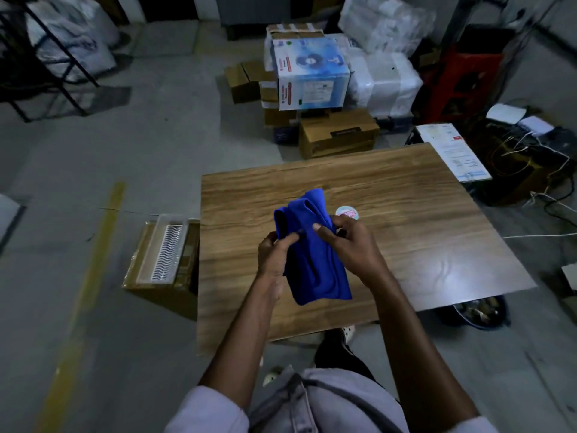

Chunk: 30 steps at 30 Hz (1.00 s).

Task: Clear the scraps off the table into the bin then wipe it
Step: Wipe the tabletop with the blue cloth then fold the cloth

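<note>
A bright blue cloth [312, 254] hangs bunched above the wooden table [406, 232]. My left hand [274, 254] grips its left edge with curled fingers. On the right side my right hand [349, 242] pinches the upper part, thumb pressed on the fabric. A small round pale lid or sticker [347, 213] lies on the table just beyond my right hand. A dark bin [477, 312] holding scraps shows on the floor under the table's right front corner.
A cardboard box [162, 289] with a clear plastic tray [164, 248] on top stands against the table's left side. Stacked boxes [312, 76] and wrapped bundles fill the floor behind. Papers [452, 151] and tangled cables [537, 164] lie at the right.
</note>
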Tool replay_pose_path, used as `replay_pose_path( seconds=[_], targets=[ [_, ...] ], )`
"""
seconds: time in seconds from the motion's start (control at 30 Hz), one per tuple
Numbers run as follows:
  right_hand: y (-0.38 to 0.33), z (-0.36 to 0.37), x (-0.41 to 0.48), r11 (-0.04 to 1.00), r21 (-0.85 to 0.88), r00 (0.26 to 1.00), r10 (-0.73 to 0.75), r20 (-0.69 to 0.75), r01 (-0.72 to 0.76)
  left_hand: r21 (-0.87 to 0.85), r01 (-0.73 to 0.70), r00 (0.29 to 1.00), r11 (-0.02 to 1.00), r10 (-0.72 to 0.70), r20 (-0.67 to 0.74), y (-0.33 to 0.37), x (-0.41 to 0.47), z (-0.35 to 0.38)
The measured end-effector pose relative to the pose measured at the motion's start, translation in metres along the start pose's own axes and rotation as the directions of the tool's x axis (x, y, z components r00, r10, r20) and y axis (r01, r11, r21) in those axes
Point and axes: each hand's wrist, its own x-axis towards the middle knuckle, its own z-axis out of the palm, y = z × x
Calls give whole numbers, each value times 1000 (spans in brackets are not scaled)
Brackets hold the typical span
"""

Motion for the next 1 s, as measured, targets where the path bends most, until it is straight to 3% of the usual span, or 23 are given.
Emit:
replay_pose_path(
  seconds=[0.07,0.13,0.2,0.3,0.5,0.6,0.73,0.83,1.0],
  targets=[
    [-7,-2,-5,1000,11,1000,-10,-1,10,-47,63,998,997,-64,-25,3,-8,-7],
    [-10,-7,-8,988,150,999,32,15,-34,-181,133,988,974,-115,107,10,-17,-11],
    [-12,-15,-13,969,240,998,47,40,-55,-269,108,963,957,-35,266,16,-22,-14],
    [-15,-15,-16,971,227,995,55,83,-73,-240,50,944,970,33,327,21,-33,-12],
    [-15,19,-22,999,42,995,0,102,-4,-158,-4,964,987,46,261,11,-37,4],
    [-11,15,-24,999,7,998,-52,25,52,-141,-34,981,989,60,185,5,-29,4],
    [-4,-15,-20,993,114,994,31,-106,-19,-153,-61,997,986,54,-49,0,-10,-7],
    [11,-37,-16,964,247,979,139,-147,-100,-163,-56,997,985,46,-64,5,-3,-20],
    [20,-41,-21,853,459,940,326,-99,-247,-67,-117,992,991,114,-54,11,-3,-20]
  ],
)
